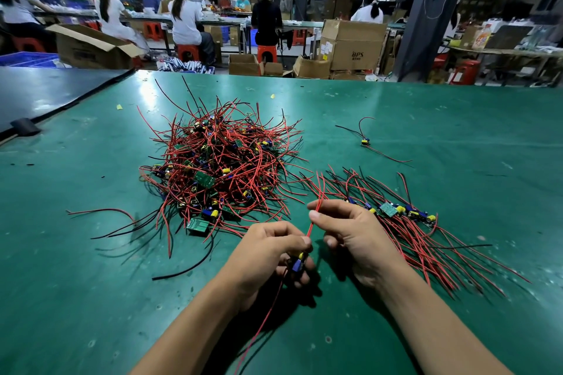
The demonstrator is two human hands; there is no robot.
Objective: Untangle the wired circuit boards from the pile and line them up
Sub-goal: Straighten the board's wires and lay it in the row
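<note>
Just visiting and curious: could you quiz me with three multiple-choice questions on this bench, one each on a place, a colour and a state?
1. The lined-up circuit boards lie: A right of the hands; B in a carton; C on a stool.
2. The wire that the right hand pinches is: A black; B red; C white.
3. The left hand: A lies flat; B grips a small circuit board; C is empty.
Key: A, the row lies beside the right hand; B, red shows between its fingertips; B, its fingers curl round it.

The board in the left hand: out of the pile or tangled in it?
Out. The left hand holds the board apart from the pile; the right hand pinches its red wire.
</note>
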